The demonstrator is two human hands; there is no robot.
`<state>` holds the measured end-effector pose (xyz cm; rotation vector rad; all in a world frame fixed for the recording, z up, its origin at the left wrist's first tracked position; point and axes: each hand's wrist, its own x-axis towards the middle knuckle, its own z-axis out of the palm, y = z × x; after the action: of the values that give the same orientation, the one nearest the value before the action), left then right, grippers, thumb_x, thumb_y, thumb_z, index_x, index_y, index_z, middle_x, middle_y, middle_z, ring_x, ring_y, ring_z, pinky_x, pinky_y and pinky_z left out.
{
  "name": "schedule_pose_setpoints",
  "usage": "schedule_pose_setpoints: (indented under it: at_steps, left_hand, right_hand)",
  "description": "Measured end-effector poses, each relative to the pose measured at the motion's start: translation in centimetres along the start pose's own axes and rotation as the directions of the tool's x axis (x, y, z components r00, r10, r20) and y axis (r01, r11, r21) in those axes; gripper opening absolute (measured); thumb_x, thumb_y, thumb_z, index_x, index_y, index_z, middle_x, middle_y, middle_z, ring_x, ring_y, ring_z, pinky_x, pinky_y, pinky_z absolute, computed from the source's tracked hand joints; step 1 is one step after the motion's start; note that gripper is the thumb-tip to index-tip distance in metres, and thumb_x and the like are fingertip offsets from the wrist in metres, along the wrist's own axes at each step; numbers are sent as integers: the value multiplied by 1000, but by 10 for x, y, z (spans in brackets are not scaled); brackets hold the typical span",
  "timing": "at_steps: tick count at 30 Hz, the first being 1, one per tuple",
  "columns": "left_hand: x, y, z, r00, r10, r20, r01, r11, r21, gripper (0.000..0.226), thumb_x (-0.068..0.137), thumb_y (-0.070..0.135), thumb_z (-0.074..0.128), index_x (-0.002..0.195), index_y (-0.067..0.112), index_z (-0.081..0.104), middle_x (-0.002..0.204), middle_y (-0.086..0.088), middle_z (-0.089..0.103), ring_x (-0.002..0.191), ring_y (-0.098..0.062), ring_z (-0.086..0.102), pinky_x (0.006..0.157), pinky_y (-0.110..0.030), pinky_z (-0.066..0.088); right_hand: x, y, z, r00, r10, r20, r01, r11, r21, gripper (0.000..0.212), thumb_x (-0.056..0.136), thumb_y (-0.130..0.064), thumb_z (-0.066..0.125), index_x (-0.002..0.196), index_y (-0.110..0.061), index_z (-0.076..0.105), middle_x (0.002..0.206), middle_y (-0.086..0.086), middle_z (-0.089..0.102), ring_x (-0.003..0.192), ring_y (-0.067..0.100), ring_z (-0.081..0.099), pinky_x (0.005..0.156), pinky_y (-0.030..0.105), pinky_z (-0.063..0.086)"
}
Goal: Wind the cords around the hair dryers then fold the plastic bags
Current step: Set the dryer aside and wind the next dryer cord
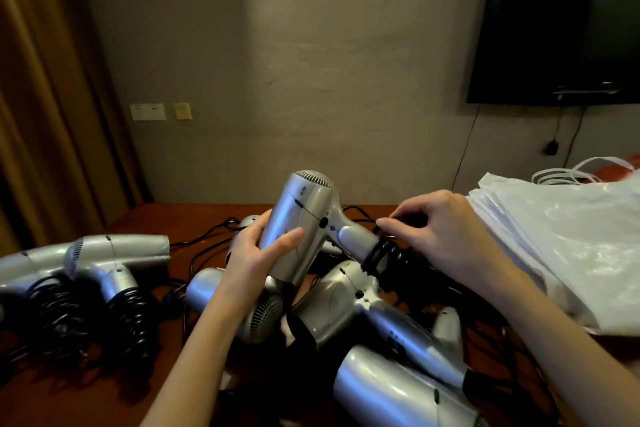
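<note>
My left hand grips the barrel of a silver hair dryer, held up above the table with its grille end pointing up. Its black cord is coiled in several turns round the handle. My right hand pinches the cord just above those coils. Below lie several more silver hair dryers in a heap with loose black cords. Two hair dryers with cords wound on their handles lie at the left. A stack of white plastic bags sits at the right.
The dark brown table runs to a grey wall. A black television hangs on the wall at upper right with cables below it. Brown curtains hang at the left. Wall sockets sit low on the wall.
</note>
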<state>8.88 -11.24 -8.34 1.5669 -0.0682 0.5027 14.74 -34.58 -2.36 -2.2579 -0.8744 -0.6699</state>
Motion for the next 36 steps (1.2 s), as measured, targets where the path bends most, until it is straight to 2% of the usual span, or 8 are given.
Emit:
schedule_pose_setpoints:
  at_steps: [5,10,17,20,22,28,33,36]
  left_hand:
    - [1,0,-1,997,48,-56,-45,998,44,46,61,58,72,104,40,72,105,-1,73,101,-27,68,91,-57,52]
    - [0,1,-4,996,64,-59,-62,997,36,40,63,55,71,98,37,73,98,0,74,93,-23,70,81,-46,55]
    - [1,-1,-3,991,70,-113,-71,997,-3,47,61,56,68,94,22,69,81,3,72,73,-13,67,59,-23,53]
    - [1,-1,-3,992,68,-108,-68,998,5,48,61,56,68,95,22,69,81,2,73,74,-13,68,59,-24,53]
    - [2,-2,-5,993,55,-104,-54,998,12,50,60,55,69,97,22,69,83,1,73,76,-16,69,61,-26,53]
    - [4,-4,-3,993,65,-101,-50,989,142,76,55,62,73,119,21,66,109,-8,69,101,-28,67,91,-56,52]
    - [2,-3,-1,989,98,-108,-72,973,217,89,54,64,71,129,18,59,113,-1,67,104,-19,65,92,-50,53]
    - [1,-3,4,986,106,-130,-76,974,211,85,52,63,70,126,22,59,112,4,67,101,-11,65,91,-42,54]
  right_hand:
    - [-1,-9,-7,986,10,167,-15,999,30,17,91,-26,61,86,-17,74,76,-9,70,74,8,63,73,29,47]
    - [2,-4,-23,871,-10,491,-95,977,189,22,98,-15,50,103,-29,66,60,-16,59,56,-2,52,58,14,41]
    - [8,6,-16,988,35,149,-93,909,405,13,90,-16,64,87,-24,74,47,-10,54,45,-2,46,50,8,34]
    - [6,1,-10,998,-59,5,58,990,127,9,87,-20,70,87,-19,78,65,-24,64,63,-14,58,61,3,39]
    - [5,-1,-13,989,-141,39,141,990,-10,11,87,-22,69,88,-18,79,74,-22,66,71,-13,60,65,4,42]
    - [0,-1,-9,984,-105,146,144,948,-286,18,91,-37,61,92,-26,76,87,-6,75,85,20,68,72,39,54]
    - [-4,-9,14,999,7,35,-5,997,-71,19,89,-29,65,85,-15,77,80,-1,75,77,16,68,71,31,47]
    - [-5,-18,16,977,115,179,-146,974,174,30,95,-26,56,70,-19,69,54,-8,62,52,3,55,57,14,36]
